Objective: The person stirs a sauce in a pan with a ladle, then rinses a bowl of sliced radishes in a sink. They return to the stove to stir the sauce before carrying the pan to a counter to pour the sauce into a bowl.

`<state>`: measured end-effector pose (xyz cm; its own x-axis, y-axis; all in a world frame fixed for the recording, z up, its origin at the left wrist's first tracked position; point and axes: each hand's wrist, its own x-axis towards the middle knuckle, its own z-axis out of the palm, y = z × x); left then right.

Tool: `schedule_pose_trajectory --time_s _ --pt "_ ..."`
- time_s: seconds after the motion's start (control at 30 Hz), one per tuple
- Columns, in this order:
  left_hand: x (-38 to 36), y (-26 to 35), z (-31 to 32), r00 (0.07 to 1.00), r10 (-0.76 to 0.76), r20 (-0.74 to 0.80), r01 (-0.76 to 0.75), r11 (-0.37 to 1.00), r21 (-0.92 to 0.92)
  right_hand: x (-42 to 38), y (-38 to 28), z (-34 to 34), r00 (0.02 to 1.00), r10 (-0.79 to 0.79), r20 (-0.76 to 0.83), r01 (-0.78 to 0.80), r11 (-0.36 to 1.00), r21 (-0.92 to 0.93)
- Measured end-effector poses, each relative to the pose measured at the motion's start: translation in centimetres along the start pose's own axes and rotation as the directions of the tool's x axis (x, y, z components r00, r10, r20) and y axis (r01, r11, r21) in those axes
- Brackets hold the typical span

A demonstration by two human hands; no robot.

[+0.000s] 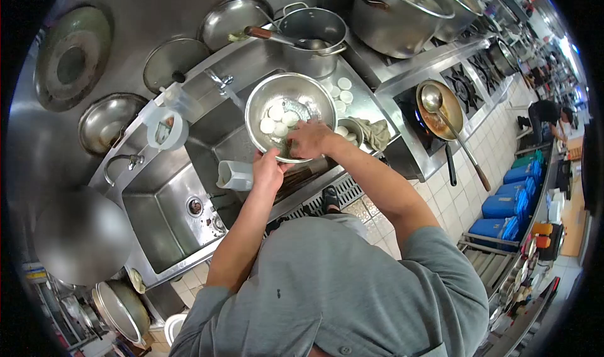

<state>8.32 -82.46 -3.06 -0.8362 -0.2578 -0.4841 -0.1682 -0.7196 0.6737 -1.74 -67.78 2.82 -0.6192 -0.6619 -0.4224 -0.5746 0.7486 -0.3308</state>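
Observation:
A round steel mixing bowl (255, 99) is over the sink edge, tilted slightly toward me. Several white round pieces (277, 113) lie inside it. My left hand (269, 171) grips the near rim, thumb over the edge. My right hand (307, 139) reaches into the bowl with curled fingers beside the white pieces; what the fingertips hold is hidden. To the right, more white discs (345, 84) lie on the steel counter, and others sit in a small container (352, 125) partly behind my right wrist. Next to it is a crumpled cloth (375, 133).
A pot (313, 27) with a ladle stands behind the bowl. A wok (454, 121) with a long ladle sits on the stove at right, its handle jutting out. Sink basins (167, 212) are at left, with a white plastic jug (236, 175) nearby. Another person (546, 118) is far right.

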Motion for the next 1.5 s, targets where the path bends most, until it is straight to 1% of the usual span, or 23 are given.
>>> schedule_pose_trajectory --time_s 0.1,0.13,0.17,0.23,0.37,0.4,0.47,0.53,0.6,0.7,0.77,0.9,0.97,1.03,1.1,1.17,1.2,1.23,1.3,1.37,1.43,1.47,1.5 --pt "1.4 -0.8 2.5 0.996 0.061 0.063 -0.063 0.997 0.039 -0.6 2.2 -0.3 0.997 0.034 -0.066 -0.038 0.997 -0.06" --pt "1.3 -0.8 3.4 0.994 0.087 0.061 -0.092 0.992 0.087 -1.2 2.8 -0.5 0.99 0.031 -0.136 -0.051 0.988 -0.145" --pt "1.6 -1.0 4.1 0.994 0.082 0.069 -0.088 0.992 0.093 -1.7 3.4 -0.6 0.989 0.039 -0.141 -0.059 0.988 -0.141" --pt "1.8 -1.2 5.6 0.986 0.148 0.077 -0.158 0.977 0.146 -2.7 4.8 -0.6 0.969 0.052 -0.241 -0.094 0.982 -0.165" --pt "1.6 -1.8 7.3 0.978 0.198 0.062 -0.207 0.957 0.203 -5.1 6.9 0.8 0.911 0.05 -0.409 -0.11 0.986 -0.124" --pt "1.8 -2.1 7.3 0.97 0.227 0.085 -0.239 0.95 0.199 -5.6 7.7 1.6 0.912 0.051 -0.408 -0.11 0.986 -0.122" --pt "2.8 -2.6 6.5 0.958 0.265 0.107 -0.282 0.94 0.194 -6.1 9.8 3.9 0.8 0.007 -0.601 -0.037 0.999 -0.038" --pt "3.0 -2.5 6.2 0.944 0.303 0.131 -0.324 0.926 0.194 -6.5 11.6 6.0 0.772 -0.011 -0.635 -0.01 1.0 -0.029" --pt "2.8 -2.3 6.3 0.959 0.279 0.04 -0.28 0.928 0.244 -6.4 12.6 7.3 0.74 -0.02 -0.673 0.011 1.0 -0.017" --pt "2.7 -2.4 5.8 0.958 0.276 0.072 -0.285 0.931 0.226 -6.0 12.9 7.7 0.686 0.03 -0.727 0.06 0.993 0.098" --pt "2.2 -2.3 6.0 0.964 0.251 0.083 -0.263 0.939 0.219 -5.7 11.0 5.9 0.492 0.063 -0.868 0.095 0.988 0.126" --pt "1.4 -2.2 6.8 0.966 0.238 0.101 -0.256 0.939 0.231 -4.0 9.3 4.1 0.513 0.049 -0.857 0.026 0.997 0.072" --pt "1.0 -2.0 6.9 0.961 0.231 0.149 -0.266 0.922 0.282 -2.9 9.7 4.1 0.716 0.159 -0.68 -0.181 0.983 0.039" --pt "0.9 -2.3 7.3 0.959 0.254 0.13 -0.277 0.937 0.213 -3.1 8.5 2.8 0.707 0.177 -0.685 -0.183 0.981 0.065" --pt "0.9 -2.5 7.1 0.956 0.251 0.153 -0.281 0.934 0.221 -2.2 7.5 2.4 0.699 0.2 -0.686 -0.187 0.978 0.095" --pt "0.9 -2.7 7.0 0.954 0.241 0.18 -0.28 0.93 0.238 -0.2 6.9 2.8 0.58 0.017 -0.814 -0.064 0.998 -0.025" --pt "0.7 -2.7 7.0 0.952 0.245 0.182 -0.291 0.911 0.293 -0.6 6.1 1.9 0.67 0.033 -0.742 -0.063 0.998 -0.013" --pt "0.8 -2.6 7.1 0.949 0.251 0.188 -0.304 0.888 0.345 -0.2 6.5 2.2 0.664 0.042 -0.746 -0.07 0.997 -0.007" --pt "0.9 -2.3 7.0 0.953 0.23 0.198 -0.289 0.887 0.36 0.4 7.4 3.2 0.708 0.005 -0.706 -0.065 0.996 -0.058" --pt "1.2 -2.6 6.9 0.958 0.208 0.197 -0.269 0.891 0.367 -0.1 8.1 4.2 0.703 0.01 -0.711 -0.066 0.997 -0.052" --pt "1.6 -3.2 6.9 0.897 0.355 0.264 -0.441 0.756 0.484 -1.1 8.5 4.6 0.648 -0.007 -0.761 -0.023 0.999 -0.029" --pt "1.6 -3.6 6.8 0.898 0.351 0.266 -0.439 0.757 0.484 -1.5 8.6 4.7 0.649 -0.003 -0.761 -0.027 0.999 -0.027" --pt "0.6 -3.4 7.7 0.847 0.442 0.295 -0.527 0.634 0.566 -1.9 8.8 4.8 0.638 -0.022 -0.77 -0.014 0.999 -0.04"
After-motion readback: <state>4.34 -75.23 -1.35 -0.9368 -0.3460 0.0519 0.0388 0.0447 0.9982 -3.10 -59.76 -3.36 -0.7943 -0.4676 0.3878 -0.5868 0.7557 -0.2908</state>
